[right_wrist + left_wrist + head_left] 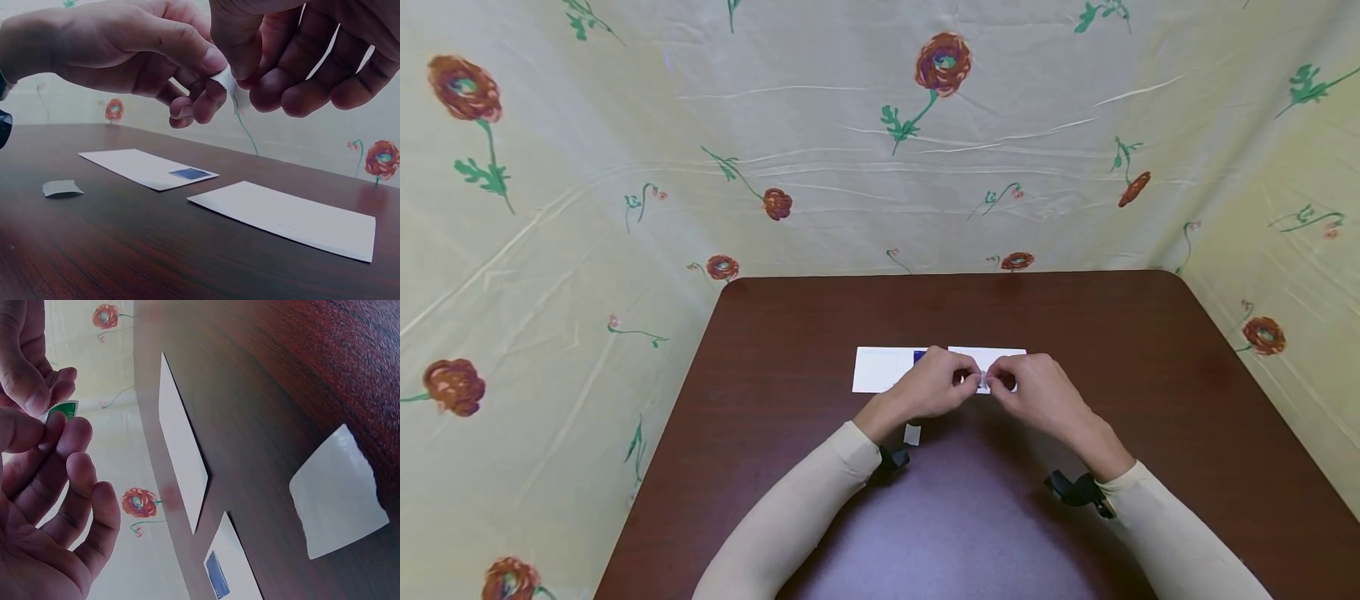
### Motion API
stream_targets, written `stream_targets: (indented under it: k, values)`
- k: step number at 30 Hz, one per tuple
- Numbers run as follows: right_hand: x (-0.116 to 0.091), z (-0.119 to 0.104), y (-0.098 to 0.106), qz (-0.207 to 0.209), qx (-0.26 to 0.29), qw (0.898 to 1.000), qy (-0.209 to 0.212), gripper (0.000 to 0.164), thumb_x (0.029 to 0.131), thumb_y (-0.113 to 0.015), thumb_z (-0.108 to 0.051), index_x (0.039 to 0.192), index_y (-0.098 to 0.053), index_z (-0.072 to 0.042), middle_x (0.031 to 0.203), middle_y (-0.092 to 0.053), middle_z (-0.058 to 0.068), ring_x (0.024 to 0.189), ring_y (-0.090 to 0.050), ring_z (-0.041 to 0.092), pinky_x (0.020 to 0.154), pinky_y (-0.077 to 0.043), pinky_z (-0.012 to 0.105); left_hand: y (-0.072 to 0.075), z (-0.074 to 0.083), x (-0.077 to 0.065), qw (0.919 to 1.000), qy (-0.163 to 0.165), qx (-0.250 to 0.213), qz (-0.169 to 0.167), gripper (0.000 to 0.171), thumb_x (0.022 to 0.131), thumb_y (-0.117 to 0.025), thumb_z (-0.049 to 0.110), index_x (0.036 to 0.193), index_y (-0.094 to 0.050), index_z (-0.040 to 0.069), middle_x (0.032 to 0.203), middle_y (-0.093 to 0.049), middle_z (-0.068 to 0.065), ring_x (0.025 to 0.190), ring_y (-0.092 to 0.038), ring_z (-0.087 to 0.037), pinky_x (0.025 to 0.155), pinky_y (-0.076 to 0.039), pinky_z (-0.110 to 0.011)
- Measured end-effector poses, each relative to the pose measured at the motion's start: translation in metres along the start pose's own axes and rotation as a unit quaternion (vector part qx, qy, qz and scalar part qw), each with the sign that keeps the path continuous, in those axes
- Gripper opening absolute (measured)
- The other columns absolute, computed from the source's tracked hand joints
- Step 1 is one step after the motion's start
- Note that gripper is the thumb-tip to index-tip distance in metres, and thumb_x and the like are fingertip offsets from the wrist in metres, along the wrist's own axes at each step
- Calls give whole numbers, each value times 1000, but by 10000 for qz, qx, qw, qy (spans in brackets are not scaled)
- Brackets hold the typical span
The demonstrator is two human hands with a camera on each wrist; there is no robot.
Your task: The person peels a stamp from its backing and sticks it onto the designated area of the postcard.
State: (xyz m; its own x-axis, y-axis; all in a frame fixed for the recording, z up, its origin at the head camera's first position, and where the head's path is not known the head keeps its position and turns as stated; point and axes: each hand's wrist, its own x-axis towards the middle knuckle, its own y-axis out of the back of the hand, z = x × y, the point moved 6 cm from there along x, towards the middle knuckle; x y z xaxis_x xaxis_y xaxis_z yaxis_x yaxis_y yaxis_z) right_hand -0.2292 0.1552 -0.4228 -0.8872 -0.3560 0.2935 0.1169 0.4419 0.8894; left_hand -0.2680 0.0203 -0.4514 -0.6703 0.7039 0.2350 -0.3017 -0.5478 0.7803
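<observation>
My left hand [934,383] and right hand [1043,390] meet over the right-hand white envelope [988,352], raised off the table. Between their thumbs and fingertips both pinch a small postage stamp [65,410] with a toothed edge. Its green printed face shows in the left wrist view; its whitish back shows in the right wrist view. Fingertips cover most of it. Beside that envelope lies another white envelope [880,370], bearing a blue stamp [190,174] at one end. The left hand partly hides this envelope in the head view.
A torn scrap of white paper [912,435] lies on the brown wooden table [805,317], nearer me than the envelopes and close to my left wrist. Flower-printed sheeting [820,108] hangs around the table's far side and flanks.
</observation>
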Motion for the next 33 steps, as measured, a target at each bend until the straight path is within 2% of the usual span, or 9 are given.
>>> stream_targets:
  k: [22,28,33]
  values:
    - [-1,16,6,142,-112,9993,-336,8,85,-71,-15,79,-75,-13,64,-63,-7,54,-48,9,54,-42,27,2,-5,-4,9997,225,79,75,15,92,-60,16,86,-73,16,65,-60,11,58,-49,-1,55,-41,-15]
    - [-3,19,4,-72,-107,9987,-486,9,85,-70,-16,80,-75,-12,64,-62,-6,53,-47,10,52,-40,27,6,-6,-5,9989,271,267,284,15,90,-60,15,82,-72,16,66,-60,11,58,-48,1,56,-41,-15]
    - [-6,23,-3,-537,-143,9963,-655,10,85,-69,-17,74,-71,-17,58,-54,-8,52,-44,11,50,-38,27,8,-7,-5,9980,382,297,408,14,87,-59,12,81,-71,16,65,-60,10,58,-48,0,56,-41,-16]
